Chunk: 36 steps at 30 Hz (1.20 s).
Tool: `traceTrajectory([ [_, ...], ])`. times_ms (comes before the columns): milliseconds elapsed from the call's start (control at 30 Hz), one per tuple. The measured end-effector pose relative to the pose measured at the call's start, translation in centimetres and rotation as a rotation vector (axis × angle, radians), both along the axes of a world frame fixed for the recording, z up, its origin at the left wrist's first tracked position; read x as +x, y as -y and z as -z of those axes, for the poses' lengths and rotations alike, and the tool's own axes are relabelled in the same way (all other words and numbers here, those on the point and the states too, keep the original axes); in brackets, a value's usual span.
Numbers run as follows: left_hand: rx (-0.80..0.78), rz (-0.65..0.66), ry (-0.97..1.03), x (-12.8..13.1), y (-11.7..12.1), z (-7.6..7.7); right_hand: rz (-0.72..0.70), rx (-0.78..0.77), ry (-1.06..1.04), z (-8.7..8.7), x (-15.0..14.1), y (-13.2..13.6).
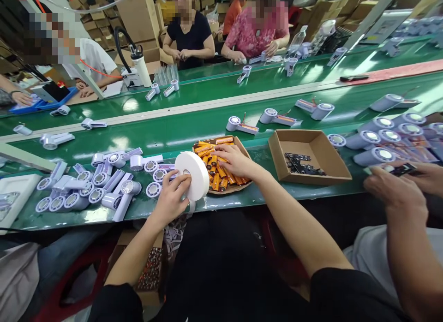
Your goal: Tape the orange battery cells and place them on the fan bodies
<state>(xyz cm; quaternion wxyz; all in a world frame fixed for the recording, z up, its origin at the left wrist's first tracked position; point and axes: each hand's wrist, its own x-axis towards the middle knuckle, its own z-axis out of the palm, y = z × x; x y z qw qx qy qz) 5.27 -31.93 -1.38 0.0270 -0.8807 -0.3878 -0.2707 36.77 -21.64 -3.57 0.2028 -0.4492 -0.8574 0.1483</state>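
Observation:
My left hand (170,197) grips a roll of white tape (199,174), fingers at its core, held upright at the bench edge. A short loose end of tape hangs below the roll. Over a shallow cardboard box (246,149) my right hand (235,160) lies with fingers stretched out and apart, touching the orange cylindrical batteries (216,178) heaped inside. The undersides of those fingers are hidden. Left of the roll, several pale lilac handheld fan bodies (100,179) lie piled on the green bench.
A cardboard box (332,167) with black circuit boards stands right of the batteries. Further right, a co-worker's hands (398,183) hold a small part beside more fan bodies (384,123). Fans lie spaced along the green conveyor (194,123); people sit across it. A box (152,271) sits below the bench.

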Motion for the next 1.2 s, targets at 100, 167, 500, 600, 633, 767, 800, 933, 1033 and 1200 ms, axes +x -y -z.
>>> traceTrajectory([
  [100,-0.03,-0.01,-0.042,0.3,-0.1,0.1,0.036,-0.059,0.129,0.1,-1.0,0.3],
  [167,-0.048,-0.007,-0.038,0.6,-0.1,0.3,0.073,-0.077,0.063,0.0,-1.6,-0.3],
  [500,-0.016,-0.009,-0.131,0.6,1.2,0.5,0.232,-0.6,-1.262,-5.1,-1.2,3.2],
  [600,0.035,0.023,-0.229,0.4,1.6,0.0,0.188,-0.668,-1.245,-5.3,-1.9,7.3],
  [633,0.06,0.043,-0.266,0.3,1.8,-0.2,0.186,-0.65,-1.192,-5.2,-2.0,8.4],
  [767,0.11,0.119,-0.375,0.3,2.2,-0.8,0.156,-0.494,-0.849,-5.6,-1.4,10.7],
  [800,0.106,0.135,-0.385,0.4,2.3,-1.0,0.137,-0.456,-0.751,-5.8,-1.1,10.9],
  [933,0.144,0.207,-0.424,1.0,2.2,-1.5,0.055,-0.338,-0.473,-6.8,-0.5,10.8],
  [1033,0.218,0.23,-0.511,1.6,2.1,-2.1,-0.002,-0.309,-0.396,-7.0,-0.2,10.6],
  [1200,0.271,0.231,-0.63,2.3,2.4,-3.9,-0.061,-0.405,-0.312,-6.5,1.0,10.2],
])
